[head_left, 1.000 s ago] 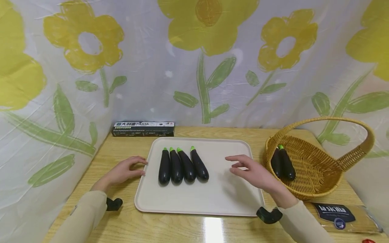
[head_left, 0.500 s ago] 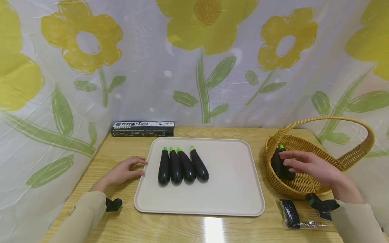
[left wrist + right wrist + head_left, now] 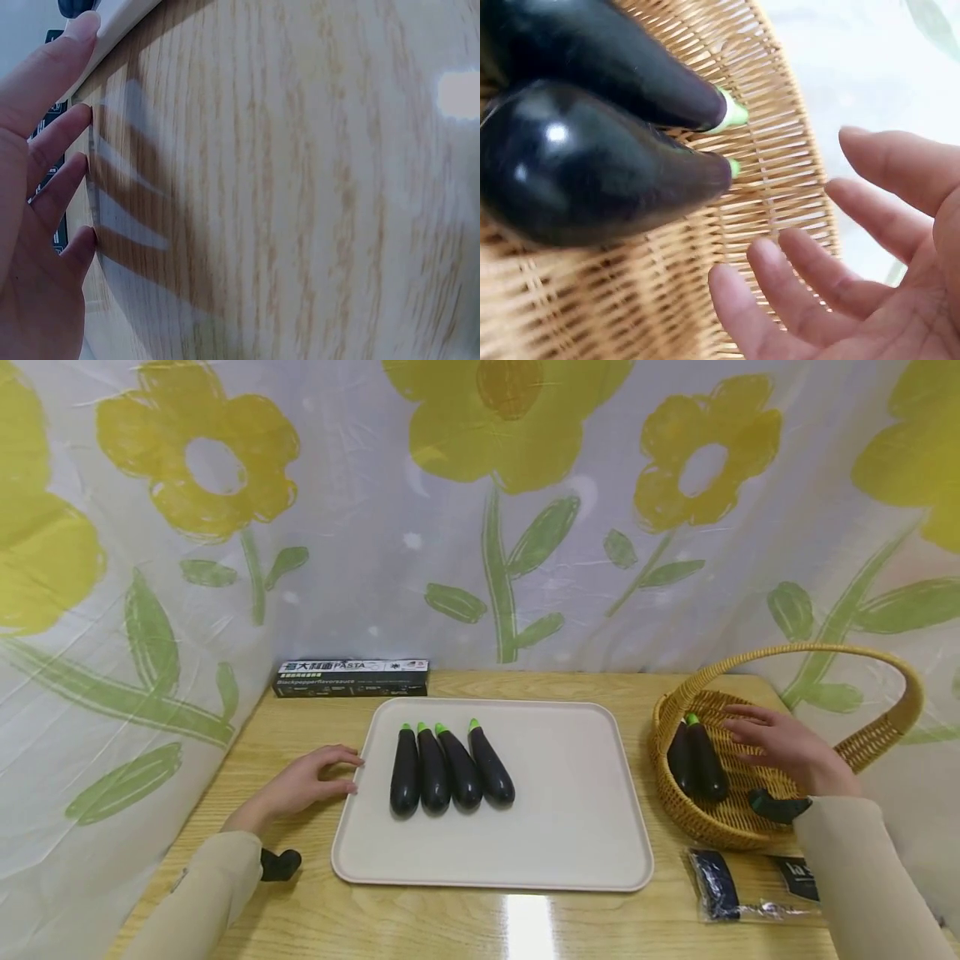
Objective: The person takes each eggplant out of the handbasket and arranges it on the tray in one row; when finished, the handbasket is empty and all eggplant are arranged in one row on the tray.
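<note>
Several dark eggplants (image 3: 450, 768) with green tips lie side by side on the left half of a white tray (image 3: 570, 852). My left hand (image 3: 311, 781) rests at the tray's left edge, fingers relaxed and holding nothing. Over the wicker basket (image 3: 750, 835) at the right, my right hand (image 3: 787, 743) hovers with spread fingers and nothing in its grasp. Two more eggplants (image 3: 607, 165) lie against the basket's left side, close to the right fingertips (image 3: 727, 289) in the right wrist view.
The basket's tall handle (image 3: 802, 648) arches above it. In front lies a clear packet with a dark label (image 3: 716, 885), partly covered by the right sleeve (image 3: 862, 860). A black pasta box (image 3: 352, 678) stands at the back left, before a flowered cloth (image 3: 360, 527).
My right hand has moved from above the tray's right side to the basket, passing over its eggplants and then slightly right of them. The left hand has stayed at the tray edge.
</note>
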`<state>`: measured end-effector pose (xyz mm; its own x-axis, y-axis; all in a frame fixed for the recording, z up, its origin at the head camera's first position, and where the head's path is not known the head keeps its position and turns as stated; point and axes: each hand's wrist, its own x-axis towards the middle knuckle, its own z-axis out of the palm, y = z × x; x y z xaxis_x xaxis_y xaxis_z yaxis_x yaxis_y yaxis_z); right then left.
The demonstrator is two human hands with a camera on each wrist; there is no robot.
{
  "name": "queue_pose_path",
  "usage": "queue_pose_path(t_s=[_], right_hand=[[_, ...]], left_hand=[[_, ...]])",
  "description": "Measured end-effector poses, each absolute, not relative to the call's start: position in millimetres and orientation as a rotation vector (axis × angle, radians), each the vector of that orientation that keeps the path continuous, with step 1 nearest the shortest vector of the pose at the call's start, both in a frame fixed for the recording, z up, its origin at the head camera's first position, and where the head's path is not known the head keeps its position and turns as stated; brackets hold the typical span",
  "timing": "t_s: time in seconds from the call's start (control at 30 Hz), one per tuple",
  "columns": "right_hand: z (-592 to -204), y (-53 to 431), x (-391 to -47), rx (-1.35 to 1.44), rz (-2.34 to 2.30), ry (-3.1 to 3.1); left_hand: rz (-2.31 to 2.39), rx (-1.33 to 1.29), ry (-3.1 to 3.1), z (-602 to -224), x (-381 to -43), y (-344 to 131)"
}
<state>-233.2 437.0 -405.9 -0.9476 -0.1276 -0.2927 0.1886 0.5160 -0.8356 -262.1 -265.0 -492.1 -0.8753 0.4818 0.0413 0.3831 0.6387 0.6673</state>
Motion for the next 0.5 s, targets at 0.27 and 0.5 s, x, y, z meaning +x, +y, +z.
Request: queue_pose_path(t_s=[0.27,0.5], right_hand=[[-423,439,-243,0.157,-1.557,2.263],[-429,434,-247,0.115,-1.58,2.161]], left_hand=[[1.056,0.735,2.723,-492,-262,-265],[1.045,0.723,2.725,-492,-261,-265]])
